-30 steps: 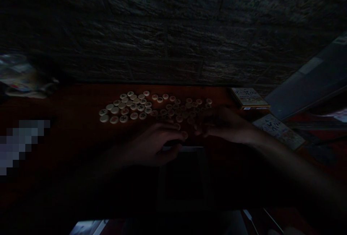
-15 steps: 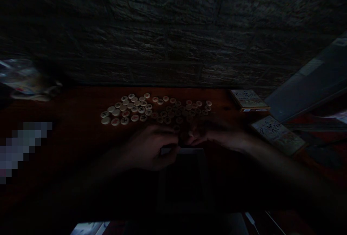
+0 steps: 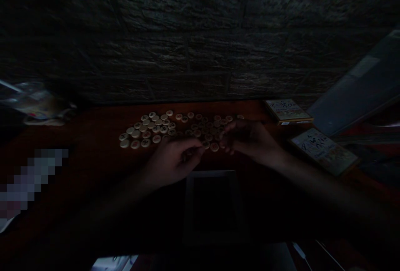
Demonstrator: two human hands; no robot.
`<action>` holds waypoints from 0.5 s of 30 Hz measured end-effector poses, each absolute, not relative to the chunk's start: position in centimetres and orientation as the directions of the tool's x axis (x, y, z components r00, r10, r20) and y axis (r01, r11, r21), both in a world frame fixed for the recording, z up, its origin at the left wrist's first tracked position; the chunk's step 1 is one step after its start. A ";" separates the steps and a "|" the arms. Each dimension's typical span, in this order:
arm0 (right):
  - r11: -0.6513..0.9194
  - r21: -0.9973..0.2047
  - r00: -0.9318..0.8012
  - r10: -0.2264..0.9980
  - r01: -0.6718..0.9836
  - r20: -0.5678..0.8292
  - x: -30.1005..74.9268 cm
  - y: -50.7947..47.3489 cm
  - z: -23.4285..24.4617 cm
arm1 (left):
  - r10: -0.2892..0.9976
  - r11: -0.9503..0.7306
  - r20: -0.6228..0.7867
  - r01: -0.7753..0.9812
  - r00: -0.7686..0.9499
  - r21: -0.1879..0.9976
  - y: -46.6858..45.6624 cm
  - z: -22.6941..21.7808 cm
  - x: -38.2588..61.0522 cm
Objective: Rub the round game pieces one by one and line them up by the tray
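Many round pale xiangqi pieces [image 3: 157,129] with red or black characters lie in a loose spread on the dark wooden table. My left hand [image 3: 175,158] is at the near edge of the spread, thumb and forefinger pinched at the rim of one xiangqi piece [image 3: 206,145]. My right hand [image 3: 250,139] reaches over the right end of the spread, fingers curved and apart from the thumb, touching or just above the pieces there. Its fingertips are dim. Between my forearms, nearer me, lies an open shallow box [image 3: 211,174] with a pale rim and dark inside.
Two flat printed boxes, one at the back [image 3: 289,110] and one nearer [image 3: 325,151], lie on the right. A clear plastic-wrapped item [image 3: 40,104] stands at the left. A stone-block wall [image 3: 206,50] rises behind the table [image 3: 96,137]. Light is very low.
My hands have moved apart and away from me, from above the box's far edge to the pieces. Two pieces now show between them. The view has shifted slightly.
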State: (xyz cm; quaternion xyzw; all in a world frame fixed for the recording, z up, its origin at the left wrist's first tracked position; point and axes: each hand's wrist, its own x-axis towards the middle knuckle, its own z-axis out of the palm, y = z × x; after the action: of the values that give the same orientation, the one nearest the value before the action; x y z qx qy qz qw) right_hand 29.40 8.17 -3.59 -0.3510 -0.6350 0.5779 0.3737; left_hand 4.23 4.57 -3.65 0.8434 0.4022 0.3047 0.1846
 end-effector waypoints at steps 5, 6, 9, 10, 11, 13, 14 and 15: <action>0.412 -0.895 -0.424 0.851 0.172 0.310 28.9 6.7 -3.7 | 0.919 -0.313 0.244 0.195 0.309 0.930 4.8 -3.1 6.4; 0.450 -0.867 -0.435 0.838 0.211 0.329 28.8 6.5 -3.8 | 0.930 -0.229 0.182 0.115 0.319 0.967 4.8 -2.9 6.8; 0.521 -0.818 -0.394 0.824 0.244 0.407 28.8 6.3 -4.1 | 0.944 -0.033 0.028 0.009 0.329 0.999 4.7 -2.3 7.9; 0.524 -0.820 -0.382 0.823 0.228 0.420 28.7 6.4 -4.2 | 0.946 0.002 -0.003 0.003 0.325 1.000 4.6 -2.1 8.1; 0.520 -0.830 -0.381 0.822 0.200 0.423 28.7 6.5 -4.3 | 0.946 0.023 -0.023 0.004 0.322 1.000 4.6 -1.9 8.3; 0.500 -0.858 -0.400 0.814 0.114 0.422 28.6 6.7 -4.3 | 0.948 0.030 -0.035 0.022 0.315 0.999 4.7 -1.5 8.5; 0.489 -0.868 -0.418 0.808 0.084 0.415 28.6 6.8 -4.2 | 0.950 0.022 -0.034 0.041 0.310 0.999 4.9 -1.4 8.5; 0.482 -0.873 -0.429 0.805 0.073 0.409 28.7 6.9 -4.0 | 0.955 0.006 -0.023 0.059 0.296 0.998 5.0 -1.4 8.4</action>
State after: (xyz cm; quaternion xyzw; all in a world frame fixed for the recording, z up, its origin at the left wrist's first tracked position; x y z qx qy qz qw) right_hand 28.69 6.86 -3.99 -0.2977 -0.7377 0.4125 0.4438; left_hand 8.40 5.04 -1.35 0.5795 0.4372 0.4013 0.5585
